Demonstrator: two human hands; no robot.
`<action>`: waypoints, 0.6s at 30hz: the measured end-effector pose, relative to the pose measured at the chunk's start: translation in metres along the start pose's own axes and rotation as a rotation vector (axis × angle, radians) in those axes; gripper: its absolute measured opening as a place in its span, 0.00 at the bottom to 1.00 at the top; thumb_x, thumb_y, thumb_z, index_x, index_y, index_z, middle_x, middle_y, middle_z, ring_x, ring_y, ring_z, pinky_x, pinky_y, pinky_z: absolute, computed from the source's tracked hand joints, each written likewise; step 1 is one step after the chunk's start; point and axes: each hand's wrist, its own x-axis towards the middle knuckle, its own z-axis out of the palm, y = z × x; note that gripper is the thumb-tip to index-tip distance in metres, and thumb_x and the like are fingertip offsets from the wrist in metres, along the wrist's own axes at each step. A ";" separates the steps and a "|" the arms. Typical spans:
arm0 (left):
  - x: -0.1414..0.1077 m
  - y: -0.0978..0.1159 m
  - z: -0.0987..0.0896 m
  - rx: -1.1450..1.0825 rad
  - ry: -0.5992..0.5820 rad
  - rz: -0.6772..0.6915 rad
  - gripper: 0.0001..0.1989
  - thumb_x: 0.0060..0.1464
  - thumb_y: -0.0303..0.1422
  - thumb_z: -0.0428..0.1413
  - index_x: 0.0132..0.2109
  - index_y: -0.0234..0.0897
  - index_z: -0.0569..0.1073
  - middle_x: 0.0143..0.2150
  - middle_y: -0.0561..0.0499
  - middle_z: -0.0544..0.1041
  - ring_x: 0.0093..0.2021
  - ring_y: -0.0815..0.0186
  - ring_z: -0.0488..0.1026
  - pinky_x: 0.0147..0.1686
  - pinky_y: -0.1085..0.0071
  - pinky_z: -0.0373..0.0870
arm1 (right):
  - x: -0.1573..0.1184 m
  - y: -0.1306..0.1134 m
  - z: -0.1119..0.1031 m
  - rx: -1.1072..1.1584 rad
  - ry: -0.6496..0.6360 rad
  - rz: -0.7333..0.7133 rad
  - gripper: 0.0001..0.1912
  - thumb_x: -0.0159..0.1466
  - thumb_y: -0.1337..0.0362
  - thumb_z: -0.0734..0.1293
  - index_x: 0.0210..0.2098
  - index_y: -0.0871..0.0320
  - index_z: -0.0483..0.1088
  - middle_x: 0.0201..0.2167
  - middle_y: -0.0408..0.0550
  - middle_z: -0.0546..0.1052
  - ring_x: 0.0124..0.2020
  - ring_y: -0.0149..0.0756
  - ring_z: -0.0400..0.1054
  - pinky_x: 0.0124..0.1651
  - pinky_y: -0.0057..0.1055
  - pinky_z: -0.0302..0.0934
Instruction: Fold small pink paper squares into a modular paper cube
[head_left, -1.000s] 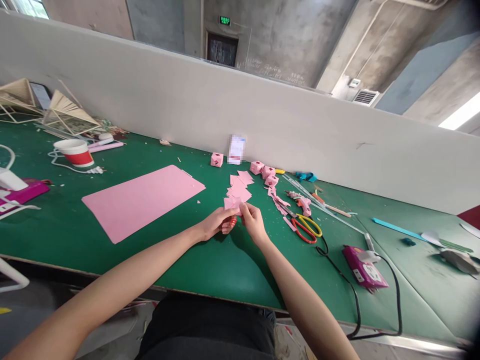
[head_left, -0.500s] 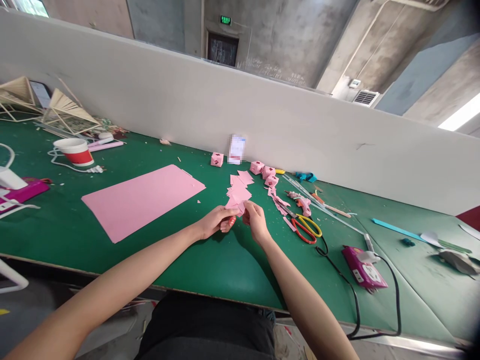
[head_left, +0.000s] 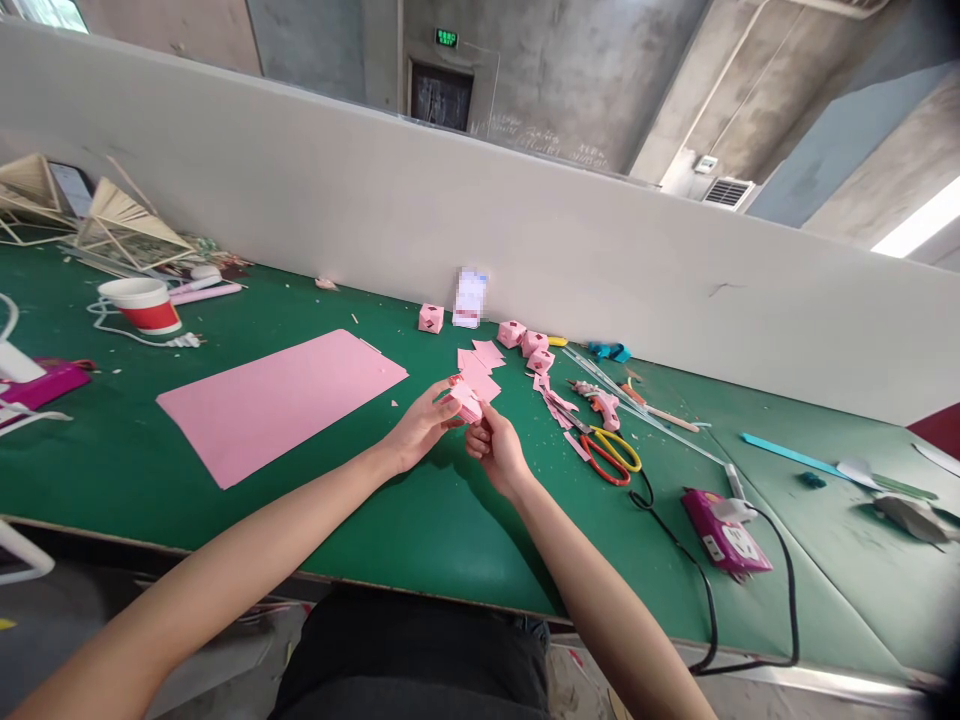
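A small folded pink paper piece (head_left: 466,402) is held up between my two hands, a little above the green table. My left hand (head_left: 421,428) grips its left side, fingers curled round it. On the right edge, my right hand (head_left: 495,448) pinches it with thumb and fingers. Its exact fold is too small to make out. Just beyond my fingers lies a spread of loose pink paper squares (head_left: 480,362), partly hidden by the held piece.
A large pink sheet (head_left: 281,405) lies to the left. Pink paper cubes (head_left: 512,333) stand near the partition by a propped phone (head_left: 470,298). To the right are scissors (head_left: 611,455), a pink glue gun (head_left: 604,405) and a purple power strip (head_left: 726,530). A paper cup (head_left: 141,305) stands left.
The pink paper in my hands has been raised and turned and now looks more compact. My left hand has moved up around it; my right hand has shifted slightly left.
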 end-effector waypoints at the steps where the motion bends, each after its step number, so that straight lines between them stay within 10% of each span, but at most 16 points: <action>1: 0.001 0.001 -0.001 -0.016 0.014 0.004 0.37 0.42 0.40 0.74 0.58 0.36 0.71 0.49 0.46 0.78 0.45 0.65 0.76 0.47 0.69 0.68 | 0.000 0.000 0.000 -0.035 -0.015 0.006 0.27 0.57 0.43 0.72 0.23 0.55 0.59 0.16 0.30 0.49 0.16 0.21 0.41 0.19 0.23 0.42; 6: 0.003 0.004 -0.005 -0.053 0.033 0.009 0.33 0.43 0.40 0.74 0.55 0.35 0.73 0.49 0.45 0.80 0.46 0.64 0.78 0.48 0.70 0.70 | 0.002 -0.007 -0.010 -0.341 0.058 -0.096 0.30 0.59 0.34 0.67 0.24 0.55 0.63 0.14 0.33 0.53 0.15 0.25 0.48 0.20 0.26 0.47; 11: 0.002 0.008 -0.010 -0.006 -0.061 -0.097 0.28 0.51 0.45 0.69 0.53 0.34 0.74 0.48 0.43 0.81 0.45 0.60 0.80 0.48 0.65 0.75 | -0.006 -0.031 -0.019 -0.531 0.204 -0.501 0.24 0.63 0.39 0.67 0.32 0.54 0.67 0.26 0.41 0.70 0.28 0.32 0.64 0.30 0.29 0.60; 18: -0.004 0.009 -0.013 0.083 -0.306 -0.250 0.31 0.49 0.48 0.69 0.55 0.35 0.75 0.44 0.44 0.80 0.39 0.62 0.79 0.38 0.68 0.77 | -0.033 -0.049 -0.010 -0.751 -0.331 -0.578 0.51 0.49 0.44 0.80 0.66 0.47 0.58 0.67 0.55 0.65 0.69 0.51 0.58 0.69 0.48 0.53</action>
